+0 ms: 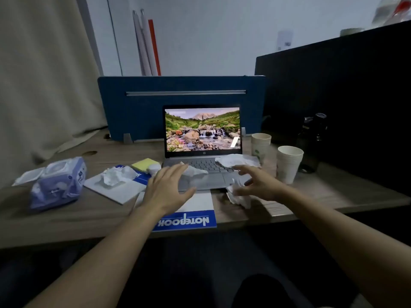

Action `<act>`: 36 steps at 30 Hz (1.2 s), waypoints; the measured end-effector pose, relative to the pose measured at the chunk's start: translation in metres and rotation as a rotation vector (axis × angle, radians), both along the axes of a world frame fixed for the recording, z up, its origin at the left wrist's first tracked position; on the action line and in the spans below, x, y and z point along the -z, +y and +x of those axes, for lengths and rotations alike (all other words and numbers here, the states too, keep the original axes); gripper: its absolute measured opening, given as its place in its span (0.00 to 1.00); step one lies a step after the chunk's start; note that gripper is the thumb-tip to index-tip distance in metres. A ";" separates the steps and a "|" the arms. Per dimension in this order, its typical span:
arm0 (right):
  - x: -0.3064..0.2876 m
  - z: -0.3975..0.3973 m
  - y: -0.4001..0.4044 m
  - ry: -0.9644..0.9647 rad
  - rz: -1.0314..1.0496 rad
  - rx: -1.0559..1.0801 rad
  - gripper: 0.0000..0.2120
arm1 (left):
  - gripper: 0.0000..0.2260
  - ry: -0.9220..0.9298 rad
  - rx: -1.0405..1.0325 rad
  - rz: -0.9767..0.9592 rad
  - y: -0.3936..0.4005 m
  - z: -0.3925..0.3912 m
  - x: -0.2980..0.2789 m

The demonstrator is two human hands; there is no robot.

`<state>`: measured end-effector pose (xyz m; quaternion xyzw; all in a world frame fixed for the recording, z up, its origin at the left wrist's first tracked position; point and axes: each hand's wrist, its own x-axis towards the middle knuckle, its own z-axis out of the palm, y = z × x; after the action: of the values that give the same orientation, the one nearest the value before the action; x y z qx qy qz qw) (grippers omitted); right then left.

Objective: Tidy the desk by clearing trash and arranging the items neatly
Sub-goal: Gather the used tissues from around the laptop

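An open laptop (201, 130) stands mid-desk with crumpled tissues on it: one (195, 171) on the keyboard's left, a larger one (238, 160) on its right. Another crumpled tissue (239, 197) lies on the desk by the laptop's front right corner. My left hand (165, 188) hovers with fingers spread over the trackpad, fingertips near the left tissue. My right hand (258, 183) reaches with spread fingers between the right tissue and the desk tissue, holding nothing. A fourth tissue (115, 175) sits on a white pad (115, 192).
A blue-and-white notebook (189, 218) lies at the desk's front edge. A wipes pack (59, 183) is at left, yellow sticky notes (145, 164) behind the pad. Two stacks of paper cups (288, 163) and a dark bottle (312, 143) stand right. A blue divider (142, 103) is behind.
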<state>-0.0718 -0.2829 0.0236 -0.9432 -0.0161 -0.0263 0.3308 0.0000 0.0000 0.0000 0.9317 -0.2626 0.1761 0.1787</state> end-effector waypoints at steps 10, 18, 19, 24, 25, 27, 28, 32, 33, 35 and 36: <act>0.024 0.000 0.006 0.000 0.040 0.062 0.29 | 0.32 -0.010 -0.021 -0.013 0.012 0.007 0.006; 0.008 0.028 0.015 -0.199 0.079 0.130 0.24 | 0.31 -0.006 -0.029 -0.027 0.016 0.022 0.005; 0.007 0.033 0.014 -0.212 0.077 0.143 0.23 | 0.31 -0.001 -0.022 -0.035 0.015 0.026 0.004; 0.002 0.060 0.005 -0.238 0.044 0.181 0.25 | 0.30 0.013 0.019 -0.077 0.011 0.050 0.003; 0.002 0.066 0.003 -0.236 0.040 0.185 0.25 | 0.29 0.017 0.027 -0.083 0.010 0.057 0.004; 0.002 0.078 0.001 -0.235 0.026 0.183 0.25 | 0.29 0.034 0.034 -0.088 0.006 0.069 0.003; 0.002 0.084 0.000 -0.240 0.015 0.187 0.25 | 0.30 0.044 0.037 -0.088 0.004 0.075 0.004; 0.002 0.109 -0.005 -0.291 -0.027 0.256 0.19 | 0.32 0.071 0.062 -0.110 -0.006 0.096 0.005; 0.002 0.115 -0.007 -0.294 -0.024 0.263 0.18 | 0.32 0.076 0.068 -0.116 -0.009 0.101 0.006; 0.001 0.126 -0.011 -0.293 -0.026 0.270 0.17 | 0.32 0.085 0.075 -0.130 -0.012 0.109 0.007; 0.002 0.130 -0.014 -0.295 -0.042 0.273 0.17 | 0.32 0.085 0.080 -0.135 -0.013 0.113 0.007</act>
<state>0.0586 -0.2971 0.0218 -0.9292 0.0629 -0.2086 0.2986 0.1132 -0.0134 -0.0071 0.9131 -0.2791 0.1462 0.2589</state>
